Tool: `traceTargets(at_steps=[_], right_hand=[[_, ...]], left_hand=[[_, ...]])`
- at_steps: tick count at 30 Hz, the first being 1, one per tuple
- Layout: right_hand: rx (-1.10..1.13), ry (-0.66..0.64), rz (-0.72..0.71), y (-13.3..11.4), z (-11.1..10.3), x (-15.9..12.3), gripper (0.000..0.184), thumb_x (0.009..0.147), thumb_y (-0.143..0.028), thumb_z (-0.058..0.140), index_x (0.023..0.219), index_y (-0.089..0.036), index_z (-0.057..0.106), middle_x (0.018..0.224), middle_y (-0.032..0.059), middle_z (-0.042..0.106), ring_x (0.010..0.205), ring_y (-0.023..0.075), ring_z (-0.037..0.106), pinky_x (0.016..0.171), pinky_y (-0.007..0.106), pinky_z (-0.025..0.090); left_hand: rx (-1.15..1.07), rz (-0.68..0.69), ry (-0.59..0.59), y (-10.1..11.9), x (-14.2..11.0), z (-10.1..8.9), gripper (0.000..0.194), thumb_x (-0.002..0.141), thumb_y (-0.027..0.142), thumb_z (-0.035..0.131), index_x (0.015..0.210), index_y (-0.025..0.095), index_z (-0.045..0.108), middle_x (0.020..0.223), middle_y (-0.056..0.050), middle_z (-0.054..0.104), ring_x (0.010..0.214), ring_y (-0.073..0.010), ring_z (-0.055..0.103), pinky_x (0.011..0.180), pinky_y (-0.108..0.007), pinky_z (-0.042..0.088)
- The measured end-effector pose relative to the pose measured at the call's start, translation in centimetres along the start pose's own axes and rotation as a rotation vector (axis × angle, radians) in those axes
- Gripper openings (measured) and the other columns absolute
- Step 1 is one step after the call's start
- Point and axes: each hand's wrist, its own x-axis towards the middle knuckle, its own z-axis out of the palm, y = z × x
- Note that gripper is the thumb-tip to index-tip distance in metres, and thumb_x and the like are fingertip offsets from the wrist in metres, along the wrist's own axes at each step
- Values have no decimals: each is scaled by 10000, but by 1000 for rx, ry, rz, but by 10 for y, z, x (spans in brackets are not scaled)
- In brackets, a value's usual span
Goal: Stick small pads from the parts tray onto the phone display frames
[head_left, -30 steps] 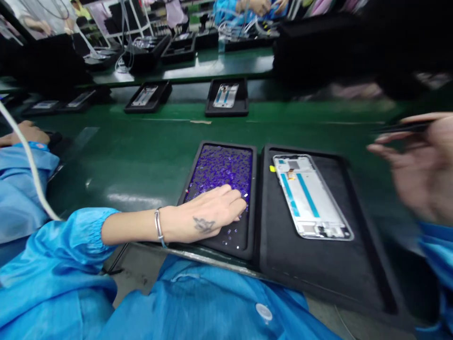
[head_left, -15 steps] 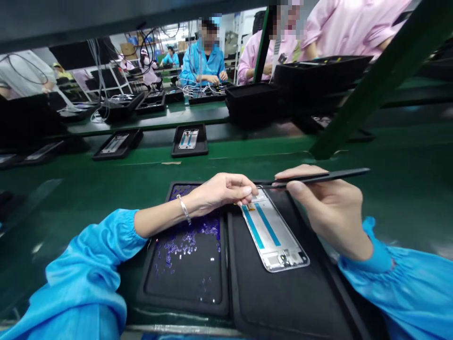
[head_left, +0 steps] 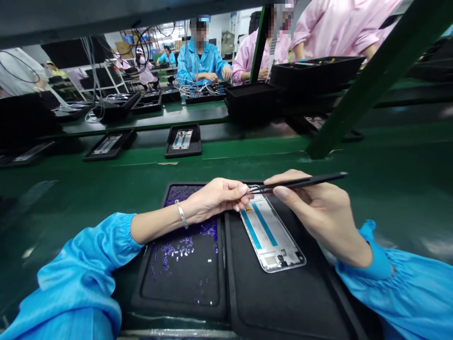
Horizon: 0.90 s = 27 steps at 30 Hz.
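Note:
My right hand (head_left: 318, 210) grips black tweezers (head_left: 314, 180) between thumb and fingers, their tips pointing left. Those tips meet the fingertips of my left hand (head_left: 224, 197), which is closed in a pinch; a tiny purplish bit shows there, too small to name. Just below both hands a silver phone frame (head_left: 279, 243) with two blue strips lies slanted on a black tray (head_left: 262, 302). My left hand covers its upper left corner. Under my left wrist is another black tray (head_left: 180, 295) with many small purple-edged clear pieces (head_left: 182, 248) scattered over it.
Across the green bench (head_left: 106, 189), a small black tray (head_left: 194, 152) holds another phone frame (head_left: 182, 139), and a similar tray (head_left: 123, 148) sits left of it. A green post (head_left: 357, 104) slants up at right. Beyond it, co-workers in blue and pink work among black bins (head_left: 251, 101).
The tweezers and my right hand have shifted left, bringing the tips to my left fingertips. My left hand has turned slightly, still pinched. The phone frame stays on its tray.

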Motion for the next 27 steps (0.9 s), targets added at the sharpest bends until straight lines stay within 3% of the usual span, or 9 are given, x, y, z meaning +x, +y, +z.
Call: traceTargets(at_steps=[9,22,27], right_hand=[[160,-1,275,-1,0,4,261,845,-408,651,900,-155,686,831,23,682,707,98,667,666,171,529],[177,12,281,1,2,3,265,840,-406,661,873,-145,684,777,27,675,694,101,660,655,182,513],[444,55,442,15,-1,10,303,795,-453,697,854,-157,671,774,30,637,697,111,642,651,223,567]], left_hand=[[-5,-8,36,0,-3,8,396,786,455,751,766,106,566,749,-4,531,644,-66,466,660,-208,381],[28,7,57,-4,0,7,409,804,488,719,791,108,570,759,-13,563,643,-66,486,673,-213,403],[531,127,144,3,-1,4,434,926,541,511,898,119,612,838,-56,637,741,-129,572,698,-253,428]])
